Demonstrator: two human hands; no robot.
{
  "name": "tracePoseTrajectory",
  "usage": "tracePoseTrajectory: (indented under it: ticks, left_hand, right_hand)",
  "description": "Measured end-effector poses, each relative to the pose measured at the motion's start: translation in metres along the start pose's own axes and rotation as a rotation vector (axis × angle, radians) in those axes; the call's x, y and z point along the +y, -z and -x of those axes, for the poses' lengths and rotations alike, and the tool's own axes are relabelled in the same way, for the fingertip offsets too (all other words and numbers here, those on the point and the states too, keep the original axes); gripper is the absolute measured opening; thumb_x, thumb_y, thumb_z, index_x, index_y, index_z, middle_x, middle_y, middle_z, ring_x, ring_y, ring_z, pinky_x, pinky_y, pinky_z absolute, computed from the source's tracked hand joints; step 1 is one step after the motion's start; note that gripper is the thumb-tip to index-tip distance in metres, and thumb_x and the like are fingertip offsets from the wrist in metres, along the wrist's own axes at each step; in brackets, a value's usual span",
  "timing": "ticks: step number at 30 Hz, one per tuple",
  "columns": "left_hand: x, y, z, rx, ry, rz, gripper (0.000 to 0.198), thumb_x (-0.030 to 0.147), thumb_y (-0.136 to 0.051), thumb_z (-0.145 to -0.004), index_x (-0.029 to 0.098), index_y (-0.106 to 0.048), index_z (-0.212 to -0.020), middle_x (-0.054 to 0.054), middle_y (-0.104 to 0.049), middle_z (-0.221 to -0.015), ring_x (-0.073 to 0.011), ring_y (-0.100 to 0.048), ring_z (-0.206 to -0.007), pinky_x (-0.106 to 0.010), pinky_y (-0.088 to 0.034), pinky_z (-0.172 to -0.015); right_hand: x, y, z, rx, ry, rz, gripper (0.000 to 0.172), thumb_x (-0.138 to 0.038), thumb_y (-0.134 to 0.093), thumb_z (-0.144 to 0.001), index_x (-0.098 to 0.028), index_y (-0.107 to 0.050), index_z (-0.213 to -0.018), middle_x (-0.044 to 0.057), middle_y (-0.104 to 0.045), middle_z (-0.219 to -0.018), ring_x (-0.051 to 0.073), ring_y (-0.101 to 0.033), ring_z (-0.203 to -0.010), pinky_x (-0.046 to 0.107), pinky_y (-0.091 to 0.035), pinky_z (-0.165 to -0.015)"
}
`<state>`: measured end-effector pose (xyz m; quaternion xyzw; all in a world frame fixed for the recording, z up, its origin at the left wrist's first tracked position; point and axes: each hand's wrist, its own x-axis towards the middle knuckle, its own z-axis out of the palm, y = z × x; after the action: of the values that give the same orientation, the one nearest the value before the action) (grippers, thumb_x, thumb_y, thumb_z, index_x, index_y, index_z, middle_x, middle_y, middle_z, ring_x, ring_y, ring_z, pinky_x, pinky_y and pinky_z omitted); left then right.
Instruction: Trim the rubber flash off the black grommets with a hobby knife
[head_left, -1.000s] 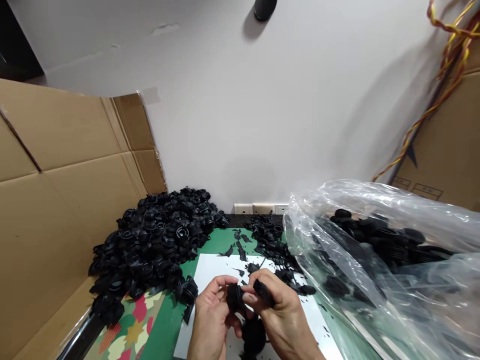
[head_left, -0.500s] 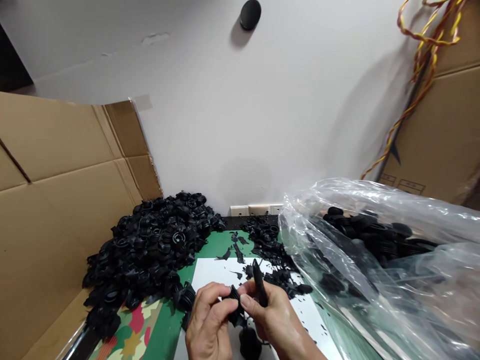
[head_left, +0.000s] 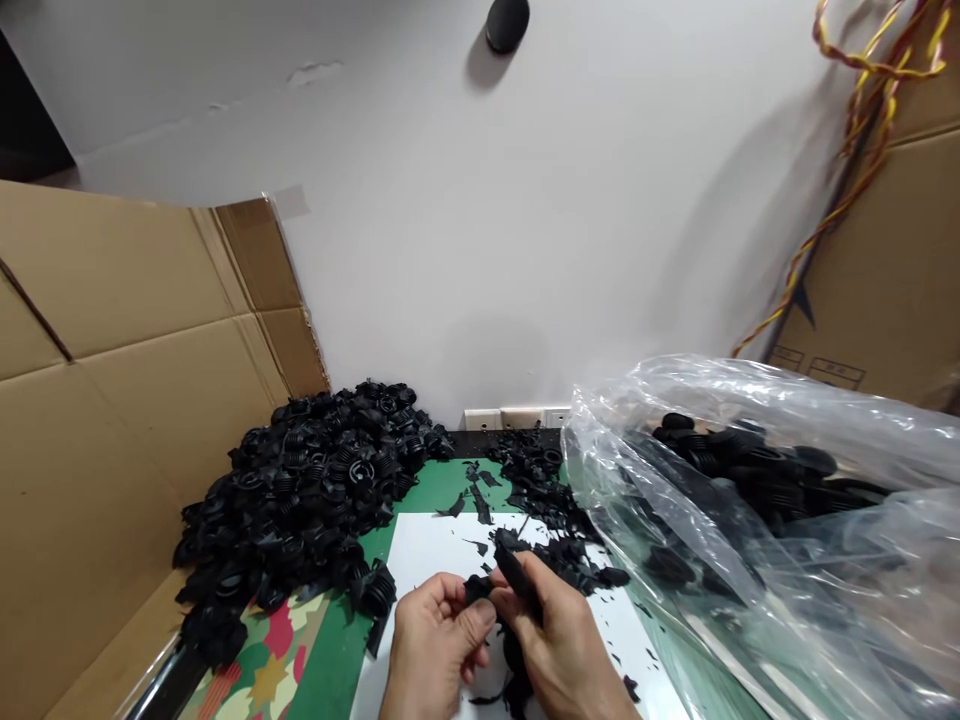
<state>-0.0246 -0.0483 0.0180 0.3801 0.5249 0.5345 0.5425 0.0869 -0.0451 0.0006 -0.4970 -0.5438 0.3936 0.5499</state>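
Over the white sheet (head_left: 422, 545), my left hand (head_left: 435, 645) pinches a small black ribbed rubber part (head_left: 477, 588) between thumb and fingers. My right hand (head_left: 562, 635) is closed around a dark pen-shaped tool (head_left: 517, 580), and its fingertips meet the rubber part from the right. The tool's working end cannot be made out. A black piece (head_left: 517, 685) lies below, partly covered by my right hand. Thin black scraps (head_left: 566, 555) are scattered on the sheet just beyond my hands.
On the left, a large heap of black ribbed parts (head_left: 315, 500) leans toward a cardboard wall (head_left: 150, 420). To the right lies a clear plastic bag (head_left: 780, 375) with more black parts (head_left: 750, 465) inside. Wall sockets (head_left: 521, 420) sit behind the green surface (head_left: 442, 485).
Both hands have turned, and the rubber part has shifted slightly up between them. The tool, upright before, now tilts to the left. The view has moved slightly.
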Motion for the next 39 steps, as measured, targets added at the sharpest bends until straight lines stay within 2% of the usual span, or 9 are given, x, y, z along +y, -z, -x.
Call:
tracePoseTrajectory:
  ticks: [6,12,16,21,23,25,30,35,39]
  left_hand:
    - [-0.015,-0.007,-0.002,-0.03,0.037,0.119,0.039,0.045,-0.082,-0.046,0.013,-0.063,-0.054,0.004,-0.049,-0.038,-0.0059,-0.038,-0.035,-0.018,-0.026,-0.037]
    - [-0.007,-0.007,0.001,0.013,-0.092,-0.067,0.03,0.037,-0.079,-0.051,0.012,-0.063,-0.049,0.004,-0.046,-0.041,-0.0077,-0.034,-0.042,-0.02,-0.025,-0.042]
    - [0.001,-0.005,0.005,0.019,-0.178,-0.109,0.026,0.031,-0.075,-0.056,0.015,-0.057,-0.047,0.007,-0.041,-0.043,-0.0083,-0.03,-0.045,-0.021,-0.025,-0.043]
    - [-0.013,-0.002,0.022,-0.173,-0.009,-0.019,0.03,0.036,-0.079,-0.049,0.019,-0.056,-0.043,0.005,-0.043,-0.04,-0.0098,-0.034,-0.041,-0.023,-0.025,-0.039]
    - [-0.016,0.002,0.025,-0.171,0.015,0.0,0.034,0.04,-0.079,-0.05,0.019,-0.054,-0.041,0.005,-0.041,-0.037,-0.0086,-0.032,-0.038,-0.023,-0.023,-0.038]
    - [-0.015,0.007,0.021,-0.132,0.037,0.048,0.034,0.044,-0.078,-0.052,0.017,-0.059,-0.05,0.004,-0.045,-0.04,-0.007,-0.032,-0.037,-0.022,-0.023,-0.039]
    - [-0.003,0.016,0.008,-0.042,0.122,0.298,0.03,0.035,-0.082,-0.054,0.012,-0.063,-0.058,0.003,-0.051,-0.039,-0.0059,-0.04,-0.039,-0.018,-0.03,-0.042]
    - [-0.003,0.012,0.006,0.031,0.259,0.472,0.02,0.022,-0.08,-0.059,0.012,-0.063,-0.066,0.0,-0.059,-0.051,-0.0087,-0.049,-0.042,-0.018,-0.034,-0.04]
    - [-0.009,0.002,0.008,-0.081,0.301,0.593,0.023,0.025,-0.08,-0.058,0.011,-0.066,-0.07,-0.002,-0.062,-0.053,-0.0095,-0.051,-0.042,-0.018,-0.034,-0.037]
  right_hand:
    - [0.004,-0.007,0.004,0.113,0.101,0.052,0.013,-0.022,-0.043,-0.078,-0.022,-0.047,-0.067,-0.001,-0.051,-0.061,0.016,-0.051,-0.057,0.026,-0.038,-0.052]
    - [-0.012,-0.006,0.001,0.026,0.065,0.222,0.015,-0.015,-0.043,-0.068,-0.024,-0.034,-0.062,-0.003,-0.045,-0.057,0.016,-0.043,-0.053,0.026,-0.031,-0.05]
    - [-0.018,-0.007,-0.009,-0.021,0.024,0.244,0.014,-0.021,-0.047,-0.068,-0.024,-0.036,-0.059,-0.002,-0.05,-0.056,0.016,-0.045,-0.051,0.026,-0.03,-0.049]
    - [-0.007,0.019,-0.048,0.158,-0.079,0.254,0.016,-0.031,-0.036,-0.076,-0.025,-0.036,-0.061,0.001,-0.048,-0.055,0.019,-0.045,-0.051,0.029,-0.031,-0.049]
    - [-0.001,0.033,-0.061,0.231,-0.08,0.268,0.016,-0.034,-0.035,-0.078,-0.024,-0.037,-0.066,0.001,-0.049,-0.06,0.021,-0.046,-0.058,0.03,-0.033,-0.055]
    - [0.001,0.044,-0.066,0.184,-0.058,0.261,0.018,-0.036,-0.039,-0.078,-0.024,-0.04,-0.065,0.0,-0.051,-0.061,0.02,-0.047,-0.059,0.03,-0.033,-0.055]
    - [-0.007,0.051,-0.048,-0.05,-0.037,0.253,0.022,-0.035,-0.052,-0.075,-0.021,-0.056,-0.059,0.003,-0.059,-0.061,0.021,-0.053,-0.06,0.032,-0.037,-0.058]
    - [-0.017,0.041,-0.022,-0.07,-0.084,0.099,0.017,-0.033,-0.056,-0.073,-0.02,-0.066,-0.077,0.006,-0.066,-0.08,0.025,-0.059,-0.075,0.037,-0.043,-0.069]
    - [-0.024,0.018,-0.005,-0.078,-0.052,-0.146,0.01,-0.026,-0.058,-0.071,-0.02,-0.063,-0.077,0.003,-0.062,-0.077,0.022,-0.058,-0.072,0.032,-0.044,-0.064]
